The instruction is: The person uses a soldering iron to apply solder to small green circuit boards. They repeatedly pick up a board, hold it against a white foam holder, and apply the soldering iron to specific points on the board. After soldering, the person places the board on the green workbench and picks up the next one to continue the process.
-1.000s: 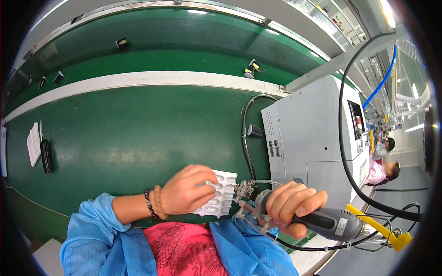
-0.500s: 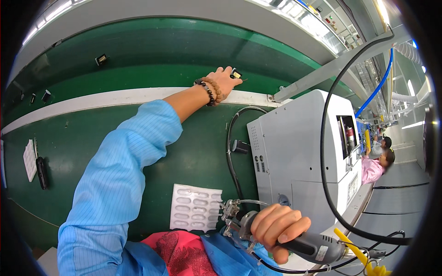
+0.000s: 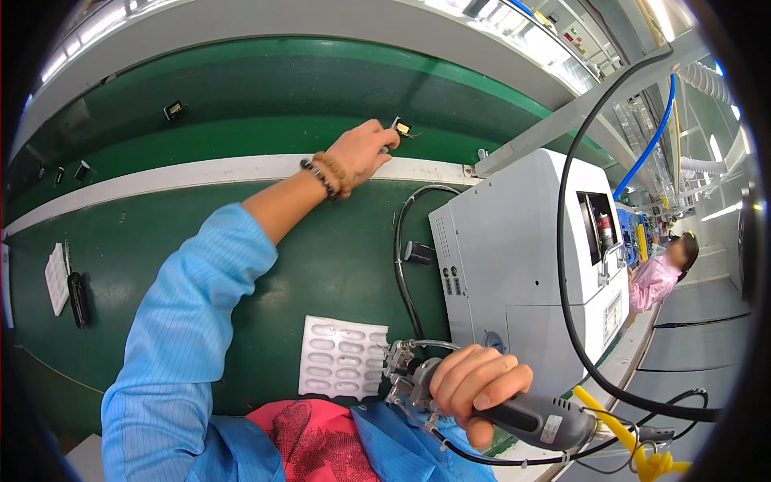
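My left hand [image 3: 358, 156] reaches over the white rail to the far green strip. Its index finger and thumb are pinched around something small and greyish, mostly hidden. At the fingertips is a small black-and-yellow component [image 3: 402, 128] with thin leads; whether the fingers hold it I cannot tell. In the lower right, my right hand [image 3: 479, 391] wraps round the dark grip of a grey corded power tool [image 3: 554, 424], its metal head pointing left. Just left of that head, a white tray [image 3: 344, 358] with oval hollows lies on the green table.
A big grey machine [image 3: 514, 265] stands at right, with black cables and a blue hose [image 3: 650, 140] beside it. A dark cylinder [image 3: 418, 251] lies near it. Another component [image 3: 173, 110] and small cylinders sit at far left. Beyond the machine is a person in pink [image 3: 657, 281].
My left hand has drawn back slightly to the left, its fingers more curled. The component by it has shifted a little. My right hand still holds the power tool.
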`<move>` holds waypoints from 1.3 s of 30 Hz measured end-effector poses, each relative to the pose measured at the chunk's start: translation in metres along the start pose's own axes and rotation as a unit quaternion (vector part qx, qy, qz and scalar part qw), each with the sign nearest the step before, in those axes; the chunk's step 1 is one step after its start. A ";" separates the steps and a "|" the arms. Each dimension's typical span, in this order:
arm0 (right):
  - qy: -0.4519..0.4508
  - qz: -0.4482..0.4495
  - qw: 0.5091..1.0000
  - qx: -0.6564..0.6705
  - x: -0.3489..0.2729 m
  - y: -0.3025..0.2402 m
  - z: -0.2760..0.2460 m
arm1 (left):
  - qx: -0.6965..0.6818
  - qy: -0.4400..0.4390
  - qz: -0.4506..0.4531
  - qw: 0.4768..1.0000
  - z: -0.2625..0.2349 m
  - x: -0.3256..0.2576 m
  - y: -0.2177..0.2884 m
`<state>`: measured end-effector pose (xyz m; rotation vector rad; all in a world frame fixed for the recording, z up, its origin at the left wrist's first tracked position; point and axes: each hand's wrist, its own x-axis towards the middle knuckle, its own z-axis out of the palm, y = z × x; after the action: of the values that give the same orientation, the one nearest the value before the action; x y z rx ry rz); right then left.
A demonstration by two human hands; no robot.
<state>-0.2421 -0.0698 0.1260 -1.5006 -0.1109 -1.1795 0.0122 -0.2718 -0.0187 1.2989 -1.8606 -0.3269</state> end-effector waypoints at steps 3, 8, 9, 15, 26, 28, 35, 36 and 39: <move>0.024 -0.002 0.999 0.022 -0.003 -0.001 0.004 | -0.088 0.022 -0.011 0.996 -0.026 -0.052 0.036; 0.013 -0.018 0.999 0.032 -0.003 0.002 0.003 | -0.221 -0.006 -0.114 0.969 -0.065 -0.142 0.094; 0.011 -0.023 0.999 0.035 -0.005 0.004 0.004 | -0.235 0.000 -0.110 0.966 -0.066 -0.160 0.103; -0.006 -0.020 1.000 0.006 -0.004 -0.004 0.007 | -0.198 -0.009 -0.062 0.978 -0.074 -0.209 0.138; -0.016 -0.006 1.000 -0.003 0.003 0.002 0.018 | -0.162 -0.059 -0.035 0.984 -0.043 -0.248 0.138; -0.005 -0.004 1.000 -0.020 0.004 0.006 0.024 | -0.182 -0.054 -0.066 0.980 -0.039 -0.250 0.139; -0.005 -0.011 0.997 -0.077 0.011 0.041 0.038 | -0.205 -0.026 -0.053 0.977 -0.036 -0.255 0.133; -0.006 -0.007 0.997 -0.075 0.011 0.044 0.039 | -0.205 -0.029 -0.057 0.977 -0.037 -0.256 0.133; -0.007 0.009 0.998 -0.062 0.013 0.047 0.040 | -0.210 -0.034 -0.059 0.975 -0.038 -0.255 0.133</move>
<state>-0.1821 -0.0604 0.1093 -1.6147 -0.0346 -1.1792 -0.0142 0.0165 -0.0340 1.1150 -1.6548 -0.7910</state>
